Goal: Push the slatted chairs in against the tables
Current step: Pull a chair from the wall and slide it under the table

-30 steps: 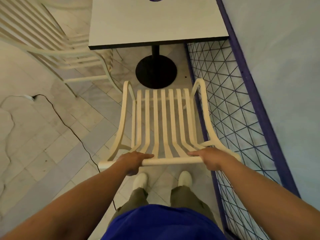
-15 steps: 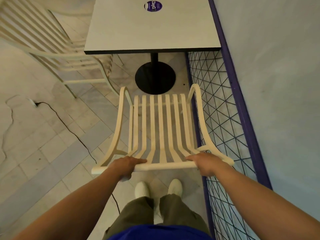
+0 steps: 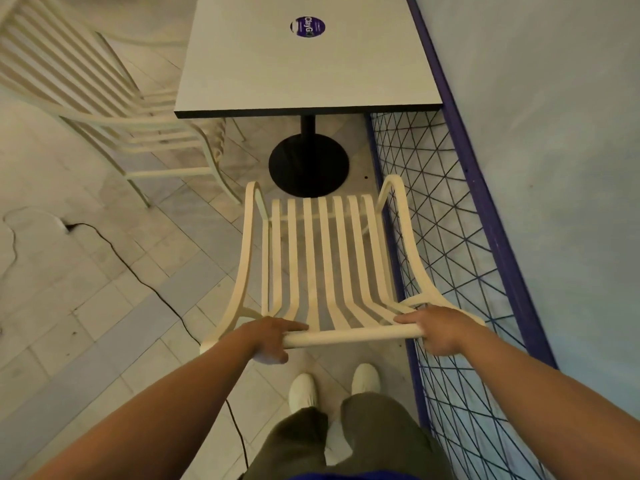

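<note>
A cream slatted chair (image 3: 325, 258) stands in front of me, its seat pointing toward a square grey table (image 3: 304, 64) with a black pedestal base (image 3: 308, 164). My left hand (image 3: 272, 337) is closed around the left part of the chair's top rail. Gripping the rail's right end is my right hand (image 3: 440, 329). The chair's front edge sits just short of the pedestal base, apart from the tabletop's near edge.
A second cream slatted chair (image 3: 104, 109) stands at the table's left side. A purple-framed wire mesh fence (image 3: 460, 258) runs close along the chair's right, with a pale wall behind. A black cable (image 3: 138, 278) trails over the tiled floor at left. My white shoes (image 3: 303, 389) are below.
The chair has slid forward toward the table with both hands on its rail, and I have stepped after it. More of the tabletop and its purple sticker show now.
</note>
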Demonstrator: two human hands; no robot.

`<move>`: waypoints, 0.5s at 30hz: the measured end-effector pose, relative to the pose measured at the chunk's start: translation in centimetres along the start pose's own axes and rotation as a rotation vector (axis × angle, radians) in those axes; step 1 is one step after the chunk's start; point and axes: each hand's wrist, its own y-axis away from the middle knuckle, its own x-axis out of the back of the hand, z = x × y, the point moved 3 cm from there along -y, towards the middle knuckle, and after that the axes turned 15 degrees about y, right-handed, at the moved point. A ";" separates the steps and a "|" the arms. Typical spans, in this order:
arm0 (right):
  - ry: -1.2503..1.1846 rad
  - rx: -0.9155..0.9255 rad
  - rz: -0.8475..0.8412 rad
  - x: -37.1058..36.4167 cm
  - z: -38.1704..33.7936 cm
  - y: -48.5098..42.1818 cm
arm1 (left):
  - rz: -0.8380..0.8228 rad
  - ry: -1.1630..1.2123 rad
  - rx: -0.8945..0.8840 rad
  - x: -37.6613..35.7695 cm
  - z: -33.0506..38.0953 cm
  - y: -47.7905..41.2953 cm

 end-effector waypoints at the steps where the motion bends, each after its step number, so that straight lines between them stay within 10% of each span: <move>1: 0.011 0.000 0.007 -0.1 0.0 0.0 | 0.031 -0.029 0.002 -0.2 0.0 0.3; 15: -0.004 0.043 0.007 -1.0 2.1 -0.9 | 0.185 -0.037 -0.017 -1.6 1.3 -0.2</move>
